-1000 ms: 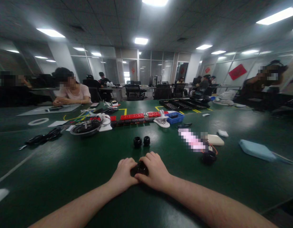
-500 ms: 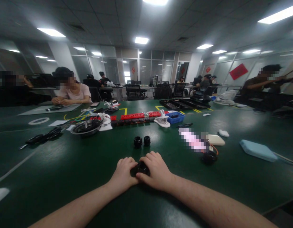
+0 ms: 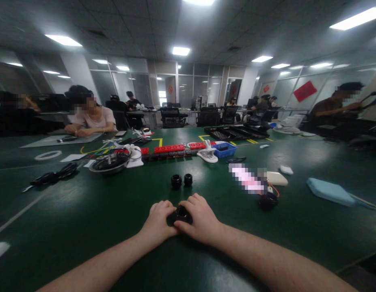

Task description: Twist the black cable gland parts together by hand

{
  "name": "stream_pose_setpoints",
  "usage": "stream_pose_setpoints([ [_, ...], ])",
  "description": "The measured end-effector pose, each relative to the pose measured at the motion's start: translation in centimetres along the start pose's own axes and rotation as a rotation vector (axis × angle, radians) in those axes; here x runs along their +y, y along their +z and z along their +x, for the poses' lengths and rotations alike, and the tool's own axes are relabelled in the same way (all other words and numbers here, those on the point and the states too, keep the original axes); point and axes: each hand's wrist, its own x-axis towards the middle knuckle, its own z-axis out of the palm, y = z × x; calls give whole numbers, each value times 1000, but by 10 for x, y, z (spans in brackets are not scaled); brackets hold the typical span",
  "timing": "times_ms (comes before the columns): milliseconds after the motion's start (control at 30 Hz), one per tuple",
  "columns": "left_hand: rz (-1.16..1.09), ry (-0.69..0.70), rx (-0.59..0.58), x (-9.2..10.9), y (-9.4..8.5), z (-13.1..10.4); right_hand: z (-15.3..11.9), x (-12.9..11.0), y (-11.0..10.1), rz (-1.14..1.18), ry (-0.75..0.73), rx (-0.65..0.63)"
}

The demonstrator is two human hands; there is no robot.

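A black ring-shaped part [image 3: 182, 212] is gripped between my two hands, low over the green table [image 3: 115, 211]. My left hand [image 3: 159, 218] has its fingers and thumb closed on the left side of the black part. From the right, my right hand [image 3: 200, 218] curls its fingers and thumb round it. My hands cover much of the part, so its full shape is hidden. Just beyond them, two black cylindrical parts stand side by side, a left one [image 3: 176, 181] and a slightly smaller right one [image 3: 188, 179].
Farther back lie a row of red blocks [image 3: 169, 149], a blue bin [image 3: 225, 150], a white clamp [image 3: 208, 154] and a round metal dish [image 3: 109, 165]. At right are a black coil [image 3: 268, 200] and a light-blue case [image 3: 331, 191]. A person [image 3: 95, 117] sits across the table at left.
Both hands keep their hold on the black part, almost unmoved. The view has shifted very slightly. At far right, a person's arms have lowered a little.
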Motion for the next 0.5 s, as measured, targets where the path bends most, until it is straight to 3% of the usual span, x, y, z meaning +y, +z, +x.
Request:
stream_pose_setpoints([
  [500, 2, -4, -51, 2, -3, 0, 3, -2, -2, 22, -16, -27],
])
